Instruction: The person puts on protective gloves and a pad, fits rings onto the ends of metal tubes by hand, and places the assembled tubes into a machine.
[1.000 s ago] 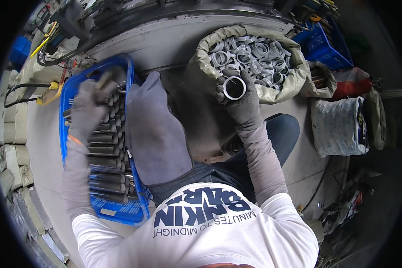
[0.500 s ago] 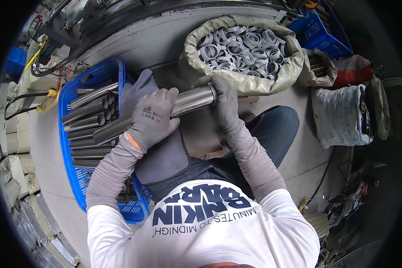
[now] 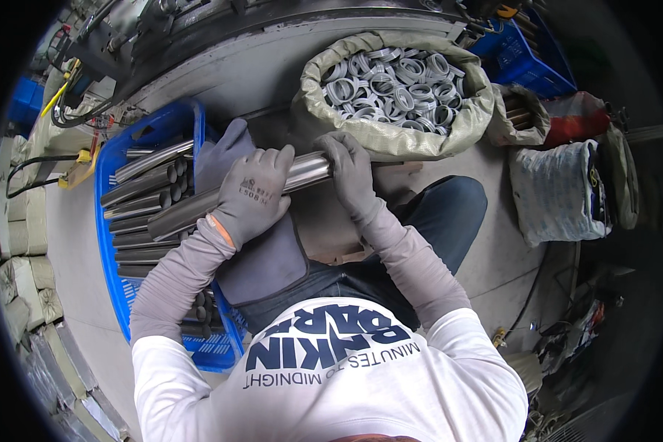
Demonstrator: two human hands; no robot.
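A grey metal tube [image 3: 228,195] is held across the lap by both gloved hands. The left hand [image 3: 252,195] is wrapped over the tube near its middle, fingers curled down around it. The right hand [image 3: 352,171] is closed around the shinier right end of the tube, which lies just in front of an open sack [image 3: 390,136]. The tube is tilted, its left end reaching down over a blue crate [image 3: 118,169] and its right end raised toward the sack.

The sack is filled with grey rings [image 3: 394,85]. The crate, at the person's left, is loaded with more dark tubes [image 3: 144,214] laid side by side. A grey cloth [image 3: 261,261] is draped over the left knee beneath the held tube. To the right, a white woven bag [image 3: 556,191] is seen on the floor, with another blue crate [image 3: 519,55] behind the sack.
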